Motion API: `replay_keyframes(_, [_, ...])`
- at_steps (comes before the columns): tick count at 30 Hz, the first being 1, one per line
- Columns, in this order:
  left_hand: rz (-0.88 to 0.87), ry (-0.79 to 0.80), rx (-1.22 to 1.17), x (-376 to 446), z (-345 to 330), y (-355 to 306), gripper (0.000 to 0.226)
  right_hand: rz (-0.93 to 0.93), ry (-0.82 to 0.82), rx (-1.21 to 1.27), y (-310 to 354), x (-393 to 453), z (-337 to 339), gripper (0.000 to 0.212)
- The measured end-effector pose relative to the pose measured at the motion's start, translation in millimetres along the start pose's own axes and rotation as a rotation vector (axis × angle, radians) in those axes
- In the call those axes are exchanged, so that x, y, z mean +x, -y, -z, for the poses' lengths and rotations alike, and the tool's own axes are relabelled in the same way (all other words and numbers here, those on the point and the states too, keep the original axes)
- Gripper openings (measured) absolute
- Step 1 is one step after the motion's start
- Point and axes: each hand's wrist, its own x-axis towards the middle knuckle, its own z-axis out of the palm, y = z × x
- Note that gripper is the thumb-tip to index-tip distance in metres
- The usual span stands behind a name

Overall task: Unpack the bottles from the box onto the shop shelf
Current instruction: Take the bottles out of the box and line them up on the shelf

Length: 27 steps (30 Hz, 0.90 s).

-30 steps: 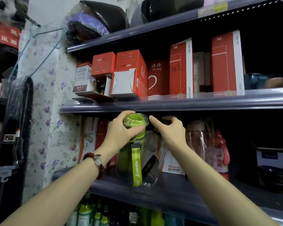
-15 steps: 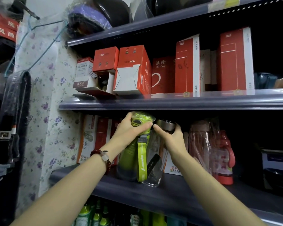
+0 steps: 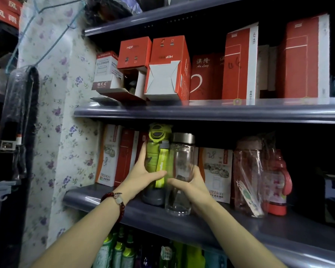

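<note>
A green sports bottle [image 3: 156,151] with a green strap stands upright on the grey middle shelf [image 3: 201,227]. My left hand [image 3: 143,175] wraps its lower body from the left. Touching it on the right stands a clear glass bottle [image 3: 182,161] with a steel cap. My right hand [image 3: 191,186] grips the lower half of the glass bottle from the right. Both bottles rest near the shelf's front edge. The box they came from is out of sight.
Red and white cartons [image 3: 120,155] stand behind the bottles. A clear wrapped bottle [image 3: 248,180] and a red bottle [image 3: 278,182] stand to the right. The upper shelf [image 3: 201,111] with red boxes hangs low overhead. Green bottles [image 3: 122,254] fill the shelf below.
Both hands slid down from the bottle caps to the lower bodies. The green and glass bottles now stand upright side by side on the shelf.
</note>
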Motion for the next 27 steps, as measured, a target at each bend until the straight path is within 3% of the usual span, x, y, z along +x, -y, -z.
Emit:
replay_keyframes(9, [-0.037,-0.168,0.057,4,2,6,0.107,-0.008,-0.075,-0.001,-4,6,-12,0.081])
replay_keyframes(11, [-0.032,-0.154,0.072,6,10,8,0.108,-0.015,-0.099,-0.021,-4,8,-15,0.090])
replay_keyframes(16, [-0.032,-0.113,0.096,8,30,10,0.111,-0.041,-0.066,0.014,-3,14,-27,0.076])
replay_keyframes(19, [-0.015,-0.088,0.081,9,36,15,0.110,-0.052,-0.050,0.016,-1,15,-37,0.087])
replay_keyframes(23, [0.045,-0.048,0.101,1,33,23,0.116,-0.084,0.008,-0.017,5,10,-34,0.072])
replay_keyframes(27, [0.106,-0.026,0.178,-6,31,29,0.120,-0.174,0.001,-0.133,5,12,-34,0.079])
